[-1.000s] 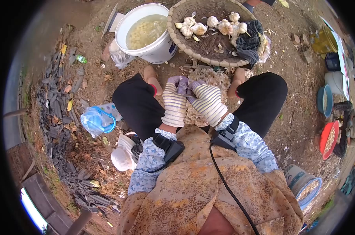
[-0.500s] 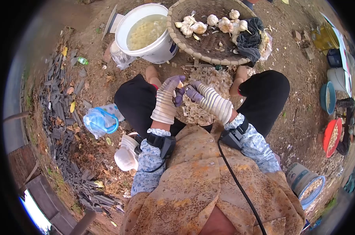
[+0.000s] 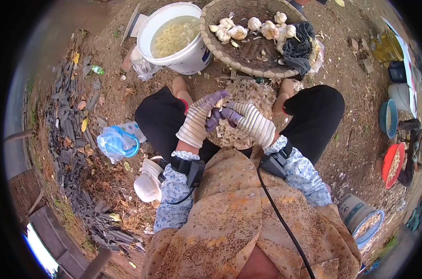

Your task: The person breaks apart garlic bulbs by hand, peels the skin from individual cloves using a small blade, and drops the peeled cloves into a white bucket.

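Both hands wear striped gloves with purple fingers and meet above a heap of garlic skins (image 3: pixel 252 93) between the feet. My left hand (image 3: pixel 206 114) is closed round a small pale garlic clove (image 3: pixel 219 104). My right hand (image 3: pixel 246 118) touches it from the right, fingers bent and pressed together; whether it grips a piece of its own is hidden. Ahead, a woven basket (image 3: pixel 246 69) holds several garlic bulbs (image 3: pixel 269 30) and a dark cloth (image 3: pixel 298 46). Left of it, a white bucket (image 3: pixel 185 60) contains peeled cloves in water.
A blue-handled container in a plastic bag (image 3: pixel 113 144) and a white container (image 3: pixel 148 183) lie on the left. Broken dark tiles (image 3: pixel 69 153) spread farther left. On the right are a teal basin (image 3: pixel 388 118), a red basin (image 3: pixel 393 165) and a bucket (image 3: pixel 360 214).
My hands have come closer together. My left hand's fingers now extend over the clove, and my right hand has shifted slightly left and down.
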{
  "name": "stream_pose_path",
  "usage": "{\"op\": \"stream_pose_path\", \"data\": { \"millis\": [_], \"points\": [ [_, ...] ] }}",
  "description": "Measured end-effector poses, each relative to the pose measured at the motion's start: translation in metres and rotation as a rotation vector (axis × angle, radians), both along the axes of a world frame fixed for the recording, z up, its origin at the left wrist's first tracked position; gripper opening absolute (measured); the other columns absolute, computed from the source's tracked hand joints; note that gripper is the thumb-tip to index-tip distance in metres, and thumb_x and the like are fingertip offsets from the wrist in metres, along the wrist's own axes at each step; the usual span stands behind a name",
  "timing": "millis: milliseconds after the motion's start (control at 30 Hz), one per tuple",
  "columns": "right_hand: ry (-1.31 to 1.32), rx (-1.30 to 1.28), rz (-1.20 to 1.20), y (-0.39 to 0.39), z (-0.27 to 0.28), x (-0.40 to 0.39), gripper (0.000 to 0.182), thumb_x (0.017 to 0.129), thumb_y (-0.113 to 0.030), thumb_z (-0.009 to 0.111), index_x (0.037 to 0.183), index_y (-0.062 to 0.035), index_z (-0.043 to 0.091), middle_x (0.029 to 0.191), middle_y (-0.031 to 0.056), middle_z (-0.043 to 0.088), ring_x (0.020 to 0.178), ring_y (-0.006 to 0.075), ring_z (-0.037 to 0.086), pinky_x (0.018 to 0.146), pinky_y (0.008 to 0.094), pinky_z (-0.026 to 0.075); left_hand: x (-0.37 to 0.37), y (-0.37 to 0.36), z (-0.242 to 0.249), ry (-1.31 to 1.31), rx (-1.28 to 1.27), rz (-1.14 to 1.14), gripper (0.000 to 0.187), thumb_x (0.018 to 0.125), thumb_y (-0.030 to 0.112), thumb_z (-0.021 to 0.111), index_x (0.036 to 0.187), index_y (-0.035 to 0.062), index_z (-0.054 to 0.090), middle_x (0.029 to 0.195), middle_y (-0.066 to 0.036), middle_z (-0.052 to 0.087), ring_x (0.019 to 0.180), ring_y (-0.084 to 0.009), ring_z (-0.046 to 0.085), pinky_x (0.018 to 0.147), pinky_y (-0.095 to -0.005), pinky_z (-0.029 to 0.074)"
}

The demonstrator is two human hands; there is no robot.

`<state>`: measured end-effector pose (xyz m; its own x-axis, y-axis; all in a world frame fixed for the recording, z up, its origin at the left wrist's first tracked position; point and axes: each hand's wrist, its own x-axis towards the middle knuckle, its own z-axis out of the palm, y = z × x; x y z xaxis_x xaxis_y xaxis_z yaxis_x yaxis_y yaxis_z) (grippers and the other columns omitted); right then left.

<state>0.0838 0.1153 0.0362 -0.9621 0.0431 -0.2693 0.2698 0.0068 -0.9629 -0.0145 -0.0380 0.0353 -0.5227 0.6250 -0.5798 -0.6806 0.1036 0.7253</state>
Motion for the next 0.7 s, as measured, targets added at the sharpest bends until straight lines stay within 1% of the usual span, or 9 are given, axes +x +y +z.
{"op": "stream_pose_path", "data": {
  "millis": [100, 167, 300, 433, 533, 600, 633, 667, 700],
  "points": [
    [0.000, 0.057, -0.004, 0.003, -0.002, -0.001, 0.029, 0.097, -0.022, 0.055, 0.109, 0.0021, 0.064, 0.069, 0.0035, 0.057, 0.061, 0.0107, 0.050, 0.057, 0.0274, 0.042, 0.007, 0.006, 0.003, 0.245, -0.007, 0.103, 0.033, 0.096, 0.032, 0.058, 0.116, 0.0076, 0.066, 0.063, 0.007, 0.051, 0.043, -0.0002, 0.035, 0.039, -0.0170, 0.024],
    [0.030, 0.005, -0.004, 0.003, -0.007, 0.000, 0.029, 0.097, -0.024, 0.055, 0.109, 0.0011, 0.065, 0.070, 0.0040, 0.059, 0.062, 0.0111, 0.052, 0.058, 0.0280, 0.043, 0.009, 0.005, -0.010, 0.520, -0.033, -0.082, 0.039, 0.098, 0.037, 0.054, 0.115, 0.0038, 0.065, 0.067, 0.006, 0.055, 0.044, 0.0004, 0.036, 0.040, -0.0166, 0.024],
    [-0.013, -0.100, 0.051, 0.005, 0.002, 0.000, 0.030, 0.097, -0.026, 0.055, 0.108, -0.0001, 0.066, 0.070, 0.0023, 0.059, 0.063, 0.0102, 0.053, 0.058, 0.0272, 0.044, 0.001, -0.006, -0.003, 0.067, 0.108, -0.004, 0.040, 0.096, 0.036, 0.057, 0.113, 0.0001, 0.064, 0.069, 0.004, 0.058, 0.046, -0.0005, 0.038, 0.041, -0.0171, 0.025],
    [-0.009, -0.102, 0.048, 0.007, 0.007, 0.001, 0.030, 0.098, -0.026, 0.055, 0.104, 0.0009, 0.066, 0.068, 0.0006, 0.056, 0.062, 0.0096, 0.050, 0.057, 0.0268, 0.042, 0.002, -0.005, -0.001, -0.120, 0.319, 0.088, 0.038, 0.094, 0.033, 0.061, 0.110, -0.0008, 0.064, 0.069, 0.004, 0.058, 0.046, -0.0013, 0.038, 0.042, -0.0175, 0.026],
    [-0.001, -0.114, 0.106, 0.012, -0.002, 0.001, 0.031, 0.097, -0.027, 0.055, 0.099, 0.0018, 0.066, 0.067, 0.0013, 0.058, 0.061, 0.0101, 0.051, 0.056, 0.0274, 0.042, -0.001, -0.006, 0.002, 0.091, 0.186, 0.055, 0.031, 0.092, 0.027, 0.063, 0.108, 0.0010, 0.066, 0.069, 0.005, 0.058, 0.047, -0.0014, 0.040, 0.043, -0.0170, 0.027],
    [-0.026, -0.080, 0.104, 0.017, -0.002, 0.001, 0.032, 0.097, -0.028, 0.055, 0.097, 0.0020, 0.065, 0.066, 0.0015, 0.058, 0.060, 0.0099, 0.051, 0.056, 0.0276, 0.043, -0.007, -0.010, 0.012, 0.281, -0.061, -0.043, 0.023, 0.089, 0.015, 0.065, 0.108, 0.0025, 0.067, 0.074, 0.002, 0.060, 0.056, -0.0049, 0.050, 0.051, -0.0196, 0.039],
    [-0.052, -0.046, 0.101, 0.018, 0.000, 0.000, 0.032, 0.097, -0.028, 0.055, 0.095, 0.0023, 0.065, 0.066, 0.0018, 0.058, 0.060, 0.0098, 0.051, 0.055, 0.0279, 0.043, -0.009, -0.009, 0.003, 0.282, -0.061, -0.044, 0.023, 0.089, 0.015, 0.065, 0.108, 0.0025, 0.067, 0.074, 0.002, 0.060, 0.056, -0.0049, 0.050, 0.051, -0.0196, 0.039],
    [-0.035, 0.040, 0.051, 0.017, 0.003, 0.000, 0.033, 0.096, -0.029, 0.057, 0.094, 0.0028, 0.064, 0.065, 0.0085, 0.060, 0.059, 0.0175, 0.057, 0.056, 0.0316, 0.045, -0.010, -0.009, -0.016, 0.644, -0.119, -0.077, 0.022, 0.088, 0.010, 0.066, 0.108, 0.0027, 0.067, 0.076, 0.001, 0.062, 0.062, -0.0073, 0.054, 0.057, -0.0224, 0.043],
    [-0.036, 0.040, 0.050, 0.015, 0.002, -0.001, 0.033, 0.096, -0.029, 0.057, 0.094, 0.0028, 0.064, 0.065, 0.0085, 0.060, 0.059, 0.0175, 0.057, 0.056, 0.0316, 0.045, -0.010, -0.007, -0.023, 1.006, -0.176, -0.109, 0.023, 0.086, 0.005, 0.067, 0.108, 0.0030, 0.067, 0.078, -0.001, 0.063, 0.069, -0.0097, 0.057, 0.063, -0.0252, 0.047]
  ]
}}
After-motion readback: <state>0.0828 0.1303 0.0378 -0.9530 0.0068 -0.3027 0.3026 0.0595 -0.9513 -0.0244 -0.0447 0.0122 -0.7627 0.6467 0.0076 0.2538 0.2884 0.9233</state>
